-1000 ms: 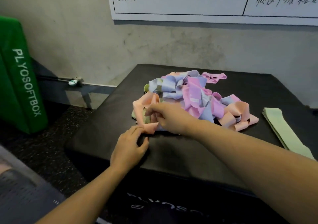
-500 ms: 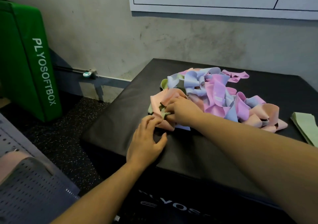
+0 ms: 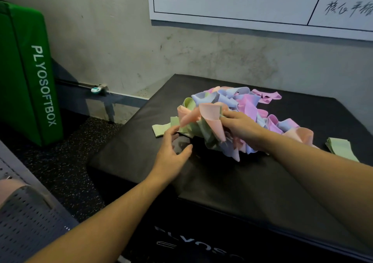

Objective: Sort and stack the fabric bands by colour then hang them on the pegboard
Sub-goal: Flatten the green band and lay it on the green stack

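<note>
Head view: the right hand (image 3: pixel 241 129) is buried in the near left side of the pile of fabric bands (image 3: pixel 248 113), fingers curled round a bunch of pink, green and lilac bands and lifting it clear of the black plyo box (image 3: pixel 222 182), which serves as the counter. A pink band (image 3: pixel 212 119) drapes over that bunch in a cone. The left hand (image 3: pixel 173 147) hovers just near and left of the bunch, fingers spread loosely, thumb out, holding nothing, its fingertips close to a green band (image 3: pixel 161 129) that trails flat out of the pile to the left. The rest of the tangle sits mid-box, toward the far side. At the right edge lies a flat stack of green bands (image 3: pixel 341 148), apart from the pile. Bottom left, the grey pegboard (image 3: pixel 30 222) shows with something pink on it. A green soft box (image 3: pixel 26 70) stands far left against the wall, and a whiteboard (image 3: pixel 252 0) hangs above.
</note>
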Demonstrator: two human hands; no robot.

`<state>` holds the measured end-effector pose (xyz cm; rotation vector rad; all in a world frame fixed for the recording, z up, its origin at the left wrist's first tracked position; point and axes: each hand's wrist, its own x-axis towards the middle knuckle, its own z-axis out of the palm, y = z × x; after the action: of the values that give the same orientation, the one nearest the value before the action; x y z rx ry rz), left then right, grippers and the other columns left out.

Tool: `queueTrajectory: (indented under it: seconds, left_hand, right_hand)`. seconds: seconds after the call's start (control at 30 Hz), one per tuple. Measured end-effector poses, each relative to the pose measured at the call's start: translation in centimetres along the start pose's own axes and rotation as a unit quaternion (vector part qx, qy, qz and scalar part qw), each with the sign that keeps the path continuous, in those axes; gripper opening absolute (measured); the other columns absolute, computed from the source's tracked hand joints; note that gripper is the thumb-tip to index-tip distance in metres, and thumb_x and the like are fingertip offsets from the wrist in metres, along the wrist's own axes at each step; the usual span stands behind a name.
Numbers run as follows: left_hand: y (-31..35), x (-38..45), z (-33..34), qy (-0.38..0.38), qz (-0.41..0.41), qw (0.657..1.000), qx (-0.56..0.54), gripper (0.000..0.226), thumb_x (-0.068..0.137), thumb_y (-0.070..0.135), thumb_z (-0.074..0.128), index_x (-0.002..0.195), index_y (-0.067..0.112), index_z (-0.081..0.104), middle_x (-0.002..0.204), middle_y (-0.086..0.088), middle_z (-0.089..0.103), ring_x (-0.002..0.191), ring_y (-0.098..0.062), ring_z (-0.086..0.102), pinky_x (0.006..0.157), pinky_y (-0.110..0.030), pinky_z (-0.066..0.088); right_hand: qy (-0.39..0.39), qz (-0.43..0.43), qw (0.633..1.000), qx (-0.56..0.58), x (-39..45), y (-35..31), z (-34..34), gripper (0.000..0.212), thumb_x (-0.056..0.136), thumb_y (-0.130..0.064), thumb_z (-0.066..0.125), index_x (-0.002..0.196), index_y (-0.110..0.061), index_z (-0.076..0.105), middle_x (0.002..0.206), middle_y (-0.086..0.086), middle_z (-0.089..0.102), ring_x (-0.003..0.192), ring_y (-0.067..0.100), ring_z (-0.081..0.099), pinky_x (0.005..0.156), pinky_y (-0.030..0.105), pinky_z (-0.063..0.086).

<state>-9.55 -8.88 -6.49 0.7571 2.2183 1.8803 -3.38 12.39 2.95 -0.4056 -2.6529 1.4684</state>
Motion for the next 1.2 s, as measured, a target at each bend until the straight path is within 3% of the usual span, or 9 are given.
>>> queueTrajectory:
  seconds: [0.2,0.3,0.4,0.57,0.73,0.87,1.0,1.07,1.2]
  left_hand:
    - [3.4,2.5,3.1,-0.016,0.059,0.994,-0.090,0.036,0.094,0.027,0.069,0.121,0.048,0.058,0.135,0.006,0.061,0.124,-0.004,0.058,0.105,-0.027,0.047]
    - [4.4,3.5,4.5,-0.051,0.042,0.991,-0.115,0.048,0.090,0.026,0.073,0.110,0.068,0.059,0.137,0.009,0.061,0.125,-0.004,0.058,0.105,-0.029,0.050]
    - [4.6,4.5,5.9,-0.076,0.057,0.992,-0.089,0.057,0.080,0.023,0.077,0.114,0.066,0.060,0.138,0.004,0.061,0.126,-0.010,0.059,0.106,-0.036,0.050]
    - [3.4,5.0,6.8,-0.075,0.132,0.986,0.066,0.067,0.077,0.004,0.069,0.139,0.027,0.057,0.150,0.003,0.040,0.138,0.005,0.035,0.115,-0.018,0.029]
    - [0.0,5.0,5.3,-0.084,0.059,0.969,0.224,0.077,0.083,0.035,0.079,0.150,0.037,0.042,0.154,0.005,0.033,0.142,-0.015,0.037,0.117,-0.034,0.034]
    - [-0.6,5.3,5.5,-0.099,0.060,0.944,0.309,0.062,0.086,0.048,0.074,0.142,0.038,0.052,0.141,0.007,0.045,0.128,-0.016,0.049,0.109,-0.040,0.041]
    - [-0.5,6.6,5.7,-0.075,0.077,0.961,0.256,0.025,0.086,0.033,0.073,0.110,0.029,0.068,0.105,0.007,0.054,0.105,-0.022,0.057,0.094,-0.044,0.048]
    - [-0.6,6.5,5.7,-0.092,0.067,0.967,0.228,0.041,0.082,0.037,0.075,0.119,0.033,0.057,0.111,0.009,0.056,0.105,-0.019,0.059,0.093,-0.040,0.050]
    - [-0.3,6.0,6.3,-0.088,0.036,0.986,0.136,0.089,0.074,0.038,0.083,0.141,0.040,0.024,0.116,0.011,0.062,0.109,-0.014,0.063,0.092,-0.035,0.051]
  right_hand:
    - [-0.041,0.014,0.996,0.077,-0.2,0.2,0.2,0.023,0.101,-0.023,0.054,0.117,-0.024,0.071,0.115,-0.001,0.073,0.106,0.015,0.069,0.089,0.030,0.056]
    - [-0.055,0.051,0.992,0.104,1.7,1.5,0.2,0.039,0.096,-0.049,0.058,0.123,-0.024,0.069,0.129,0.008,0.068,0.107,0.018,0.071,0.086,0.041,0.061]
    - [-0.020,0.026,0.991,0.128,0.0,0.4,0.7,0.044,0.097,-0.050,0.047,0.111,-0.017,0.071,0.104,0.007,0.076,0.093,0.015,0.073,0.073,0.026,0.058]
    - [0.123,-0.085,0.989,0.020,1.2,3.1,-0.5,0.016,0.104,-0.023,0.051,0.117,-0.025,0.062,0.108,-0.014,0.065,0.102,-0.002,0.063,0.084,0.009,0.046]
    - [0.184,-0.049,0.980,-0.052,2.8,6.4,-2.5,0.029,0.095,-0.003,0.058,0.119,-0.017,0.048,0.099,-0.008,0.059,0.082,-0.001,0.055,0.066,0.006,0.042]
    - [0.190,-0.009,0.977,-0.096,3.8,7.0,-3.5,0.047,0.096,-0.010,0.058,0.133,-0.027,0.035,0.100,-0.006,0.058,0.086,0.016,0.059,0.073,0.020,0.046]
    - [0.128,0.079,0.988,-0.026,4.1,5.3,-6.0,0.022,0.094,-0.028,0.053,0.114,-0.028,0.062,0.103,0.005,0.069,0.097,0.026,0.067,0.084,0.035,0.053]
    - [0.125,0.103,0.987,-0.008,4.0,5.2,-6.7,0.029,0.087,-0.036,0.060,0.111,-0.021,0.069,0.104,0.011,0.073,0.102,0.031,0.069,0.085,0.038,0.053]
    - [0.164,0.117,0.966,-0.161,3.6,6.5,-6.5,0.030,0.101,-0.013,0.045,0.127,-0.008,0.059,0.125,0.018,0.061,0.102,0.028,0.055,0.080,0.030,0.036]
